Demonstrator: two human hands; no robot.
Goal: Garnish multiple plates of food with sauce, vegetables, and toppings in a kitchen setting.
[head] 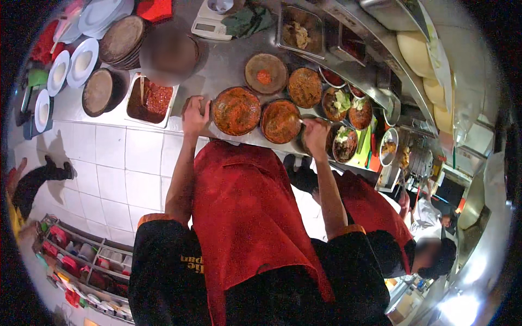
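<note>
My left hand (196,113) rests at the steel counter's front edge, its fingers apart, just left of a round dish smeared with red sauce (236,111). My right hand (315,134) is closed on a utensil handle, probably a spoon, whose end reaches into a second sauced dish (280,121). Behind these, a round brown dish (266,73) holds a small red dollop at its middle, and another dish is spread with orange-brown sauce (305,87). Left of my left hand, a steel pan of chunky red sauce (157,102) has a utensil standing in it.
Stacked brown dishes (121,38) and white plates stand left; a kitchen scale (211,28) and green cloth lie behind. Several bowls with pale green garnish (341,101) and a steel tray (301,36) are right. A co-worker in a red apron (373,212) stands close on the right.
</note>
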